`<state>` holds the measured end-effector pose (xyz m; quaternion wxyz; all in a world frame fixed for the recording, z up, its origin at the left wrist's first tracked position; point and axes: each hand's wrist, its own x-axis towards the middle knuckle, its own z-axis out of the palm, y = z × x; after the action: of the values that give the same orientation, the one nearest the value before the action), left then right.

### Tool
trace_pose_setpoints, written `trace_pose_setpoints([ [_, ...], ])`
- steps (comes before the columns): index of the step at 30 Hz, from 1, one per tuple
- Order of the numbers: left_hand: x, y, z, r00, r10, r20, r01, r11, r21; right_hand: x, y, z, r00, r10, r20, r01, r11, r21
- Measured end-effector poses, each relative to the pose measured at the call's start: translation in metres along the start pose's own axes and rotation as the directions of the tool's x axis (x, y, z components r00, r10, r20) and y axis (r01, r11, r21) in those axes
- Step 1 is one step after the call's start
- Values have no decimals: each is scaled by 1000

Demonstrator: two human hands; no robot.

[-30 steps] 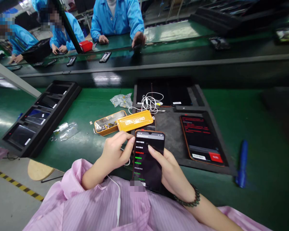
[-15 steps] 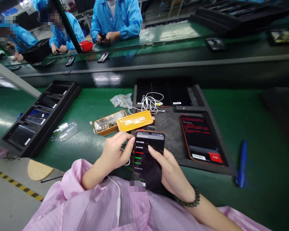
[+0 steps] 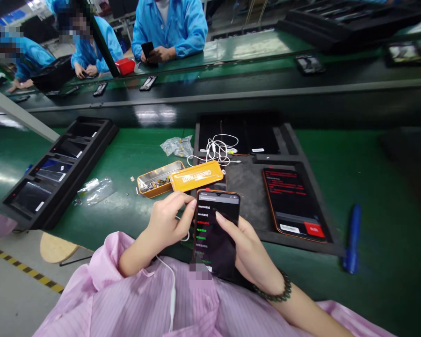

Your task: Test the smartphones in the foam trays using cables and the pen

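1. In the lower centre of the frame, the right hand (image 3: pixel 254 252) is grasping a phone (image 3: pixel 219 238) along its right side, the thumb lying over the upper part of the screen.
2. The phone's screen is facing the camera and is showing a list of white, red and green lines on black.
3. The left hand (image 3: pixel 170 219) is bringing thumb and forefinger together at the phone's upper left edge; whether the fingertips are pinching anything, I cannot tell.
4. A white cord (image 3: pixel 173 299) is running down the front of the pink shirt (image 3: pixel 126 299) at the bottom of the frame.
5. Above the left hand, an orange tin (image 3: pixel 156 191) is holding small parts, and its orange lid (image 3: pixel 196 176) is overlapping the right end.
6. Right of centre, a black tray (image 3: pixel 243 187) is carrying a second phone (image 3: pixel 293 201), which is displaying red text and a red block.
7. A coiled white cable (image 3: pixel 214 147) is lying across the tray's upper left part, just above the lid.
8. Beyond the tray, at the right of the frame, a blue pen (image 3: pixel 352 248) is resting on the green table (image 3: pixel 382 187).
9. At the left, another black tray (image 3: pixel 103 140) is holding a row of dark screens.
10. At the top, a co-worker in blue (image 3: pixel 170 28) is holding a dark handset (image 3: pixel 148 49).
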<state>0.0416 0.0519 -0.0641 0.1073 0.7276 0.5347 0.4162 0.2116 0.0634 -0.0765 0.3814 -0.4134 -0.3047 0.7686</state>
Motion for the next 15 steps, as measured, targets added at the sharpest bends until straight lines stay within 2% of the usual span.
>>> trace_pose_setpoints([
  [15,0,0,0,1000,5,0,-5,1000,-3,0,-1,1,1000,2,8,-2,1000,5],
])
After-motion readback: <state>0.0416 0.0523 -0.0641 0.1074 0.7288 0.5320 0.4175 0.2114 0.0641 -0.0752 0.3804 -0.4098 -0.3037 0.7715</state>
